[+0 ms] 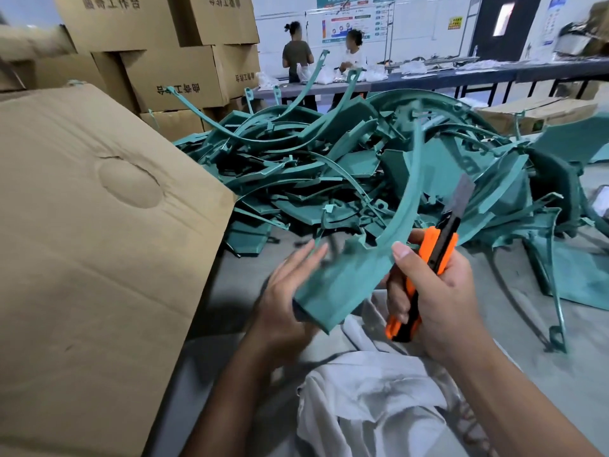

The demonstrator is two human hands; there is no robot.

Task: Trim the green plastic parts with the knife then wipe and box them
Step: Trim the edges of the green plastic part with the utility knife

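A curved green plastic part [349, 275] is held up over the table, its thin arm arching up and away. My left hand [286, 298] supports its wide lower end from behind, fingers mostly straight along the part. My right hand [438, 291] grips an orange and black utility knife [428, 262] with the blade extended upward, just right of the part, and its thumb presses the part's edge. A big tangled heap of green plastic parts [329, 166] lies behind. A grey-white cloth [372, 394] lies crumpled on the table below my hands.
A large cardboard box [99, 245] stands at the left, its flap tilted toward me. Stacked cartons [178, 74] rise behind it. More green parts [566, 265] spread to the right on the grey table [514, 328]. Two people stand at a far bench [494, 72].
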